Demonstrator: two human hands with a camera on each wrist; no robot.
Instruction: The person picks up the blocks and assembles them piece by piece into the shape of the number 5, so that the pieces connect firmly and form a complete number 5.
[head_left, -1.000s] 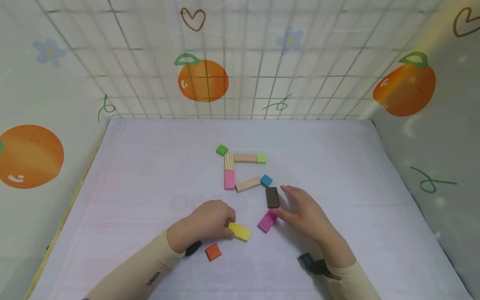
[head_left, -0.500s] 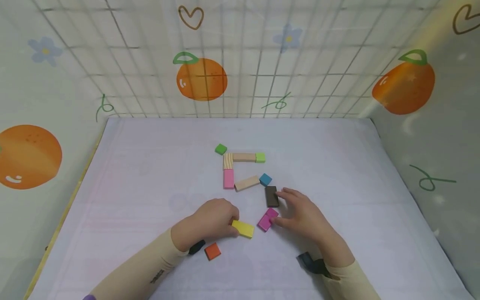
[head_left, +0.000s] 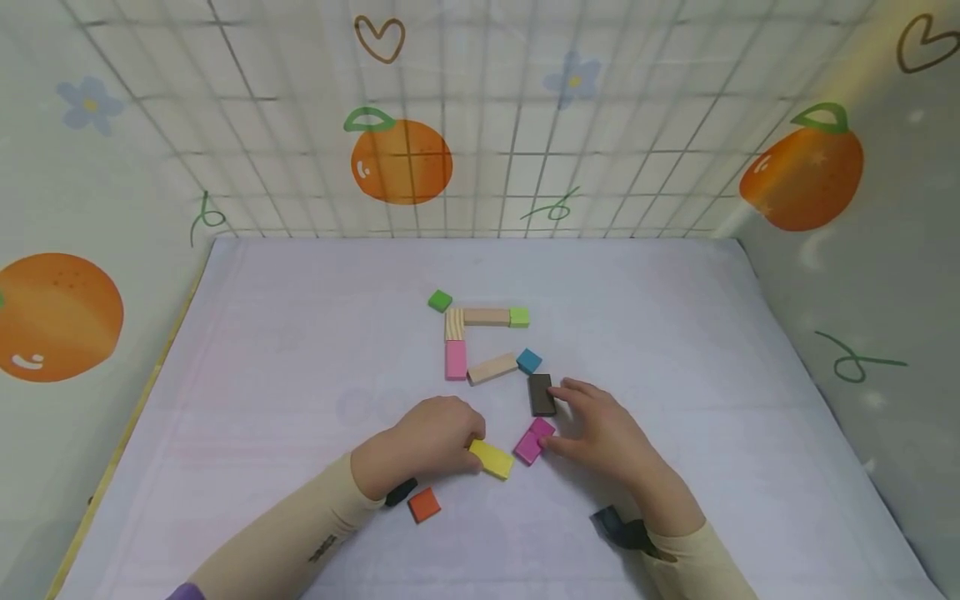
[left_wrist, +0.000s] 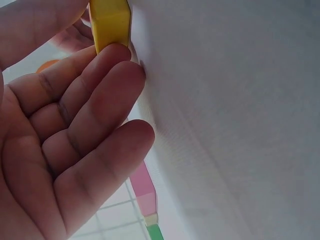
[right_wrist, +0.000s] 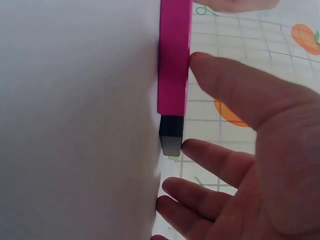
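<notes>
In the head view my left hand (head_left: 427, 437) pinches a yellow block (head_left: 492, 461) at its left end, close to the white table; the left wrist view shows the yellow block (left_wrist: 110, 22) between thumb and fingers. My right hand (head_left: 611, 433) has its fingers spread. Its thumb touches the magenta block (head_left: 528, 450), and its index fingertip meets the dark brown block (head_left: 542, 396). Seen from the right wrist, the magenta block (right_wrist: 173, 60) lies in line with the dark block (right_wrist: 172, 135), thumb tip at its side. The yellow block's free end points at the magenta block, a small gap between.
A winding row continues behind: blue cube (head_left: 529, 361), beige block (head_left: 492, 368), pink block (head_left: 455, 360), striped block (head_left: 454, 324), tan block (head_left: 486, 317) and light green cube (head_left: 519, 317). A green cube (head_left: 440, 301) lies at its corner. An orange block (head_left: 424, 506) lies nearer me.
My left hand has slid the yellow block rightward, closer to the magenta block. My right index finger has come against the dark brown block, and the thumb has shifted along the magenta block.
</notes>
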